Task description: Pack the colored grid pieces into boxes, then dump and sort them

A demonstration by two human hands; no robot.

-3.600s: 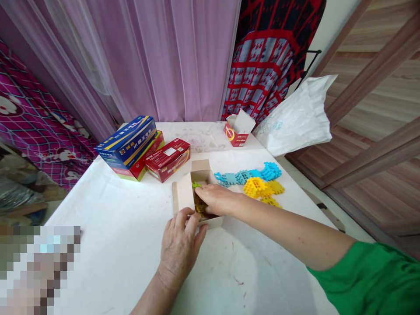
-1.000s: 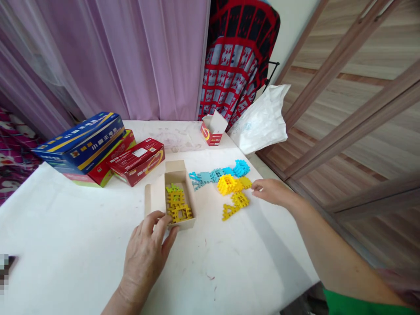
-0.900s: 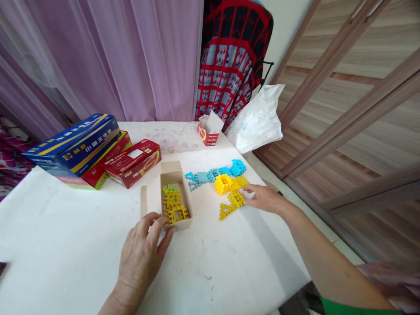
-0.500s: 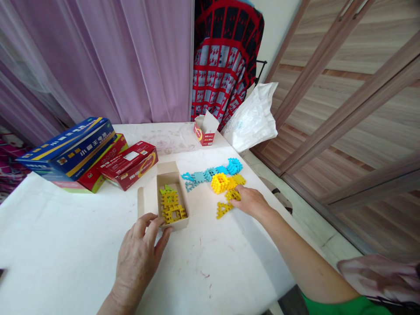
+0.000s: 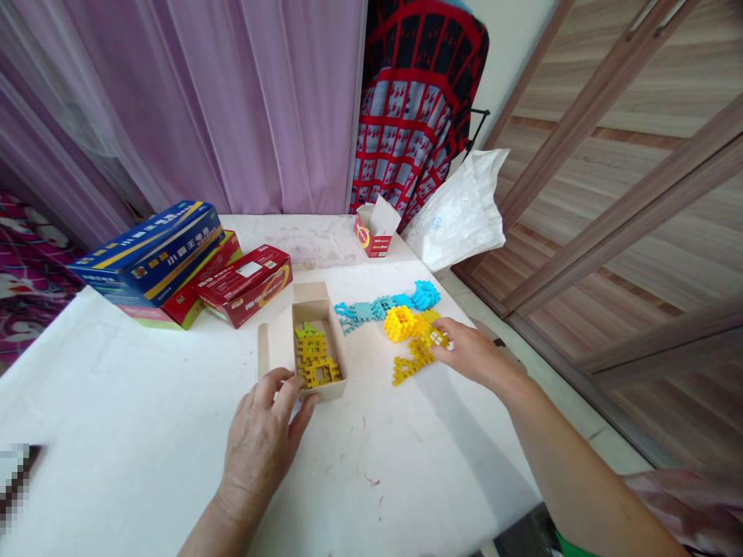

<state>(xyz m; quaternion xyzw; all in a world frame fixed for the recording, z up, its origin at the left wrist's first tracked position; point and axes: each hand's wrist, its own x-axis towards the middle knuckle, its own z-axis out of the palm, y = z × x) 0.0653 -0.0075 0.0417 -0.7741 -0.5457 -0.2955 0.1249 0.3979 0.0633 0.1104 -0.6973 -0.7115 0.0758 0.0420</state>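
My left hand [image 5: 268, 418] grips the near wall of an open cardboard box [image 5: 337, 344], fingers inside and thumb outside. In the box lie mustard-yellow interlocking plastic building pieces [image 5: 318, 373] and a lime-green piece [image 5: 306, 330]. My right hand [image 5: 473, 350] pinches a yellow building piece with a window grid [image 5: 436, 337] at the right of the table. Just under and beside it are more mustard pieces [image 5: 406, 369]. A bright yellow assembled block [image 5: 399, 323] sits to their left. Behind runs a row of blue building pieces [image 5: 383, 307].
Blue and red cartons [image 5: 151, 255] are stacked at the left, with a red box [image 5: 247, 285] beside them. A small open red box [image 5: 376, 228] and a white plastic bag [image 5: 458, 209] stand at the far right corner. Wooden wardrobe doors [image 5: 638, 193] rise beyond the table.
My right hand has picked up the window-grid yellow piece from the tabletop and lifted it slightly. The left hand keeps its hold on the box. The whole view has shifted a little.
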